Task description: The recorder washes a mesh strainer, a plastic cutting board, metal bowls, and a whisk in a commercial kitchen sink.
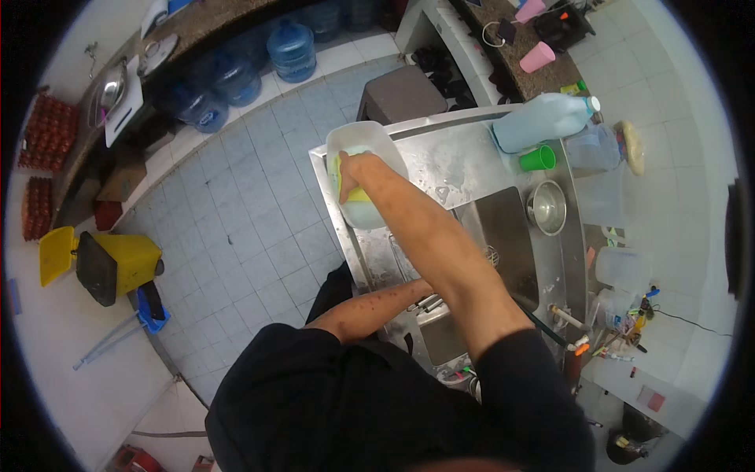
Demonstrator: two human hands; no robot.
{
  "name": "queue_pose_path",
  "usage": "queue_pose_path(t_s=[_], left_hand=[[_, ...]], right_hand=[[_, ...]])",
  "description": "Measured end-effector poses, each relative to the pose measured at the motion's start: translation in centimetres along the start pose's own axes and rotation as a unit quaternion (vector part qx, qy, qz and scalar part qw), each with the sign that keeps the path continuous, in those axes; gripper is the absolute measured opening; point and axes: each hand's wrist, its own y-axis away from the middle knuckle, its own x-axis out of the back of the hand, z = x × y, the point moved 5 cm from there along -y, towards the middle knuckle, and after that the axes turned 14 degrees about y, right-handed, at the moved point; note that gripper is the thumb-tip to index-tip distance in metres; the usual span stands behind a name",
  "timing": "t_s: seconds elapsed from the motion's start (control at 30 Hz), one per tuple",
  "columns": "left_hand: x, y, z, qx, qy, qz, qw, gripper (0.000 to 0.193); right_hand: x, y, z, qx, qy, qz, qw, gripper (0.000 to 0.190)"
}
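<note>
My right hand (353, 172) reaches into a translucent plastic tub (368, 215) at the far left corner of a stainless steel sink counter. Its fingers are closed around a yellow sponge or cloth (358, 194), which shows on both sides of the hand. Pale, soapy-looking liquid is in the tub. My left forearm (374, 307) passes beneath the right arm, which hides my left hand. Just below the left wrist, metal cutlery handles (429, 304) stick out; what holds or supports them is hidden. A wire whisk (491, 256) lies in the sink basin (507, 230), partly behind my right arm.
A metal bowl (546, 207), a green cup (538, 158) and a large bottle of bluish liquid (542, 124) stand along the counter's right side. A faucet (569, 318) juts over the sink. Beyond the counter is a grey-brown stool (404, 94); a yellow bin (127, 259) stands left.
</note>
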Motion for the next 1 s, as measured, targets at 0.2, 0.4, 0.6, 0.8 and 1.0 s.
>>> queue_pose_path(t_s=[0.2, 0.4, 0.6, 0.8, 1.0], left_hand=[[0.8, 1.8, 2.3, -0.101, -0.003, -0.049, 0.994, 0.045], [2.0, 2.3, 2.8, 0.057, -0.043, -0.061, 0.996, 0.041], [1.0, 4.0, 5.7, 0.186, 0.108, -0.029, 0.976, 0.033], [-5.3, 3.8, 8.3, 0.159, 0.099, -0.083, 0.979, 0.026], [-8.7, 4.4, 6.3, 0.232, 0.086, -0.081, 0.965, 0.023]], right_hand=[[-5.2, -6.9, 0.7, 0.016, 0.12, 0.005, 0.993, 0.038], [2.7, 0.2, 2.8, 0.089, -0.009, -0.008, 0.996, 0.051], [3.2, 20.8, 15.1, -0.084, -0.342, 0.205, 0.913, 0.053], [-9.8, 29.0, 20.0, -0.3, -0.073, 0.518, 0.797, 0.035], [-16.1, 35.4, 28.3, -0.337, -0.459, 0.644, 0.51, 0.043]])
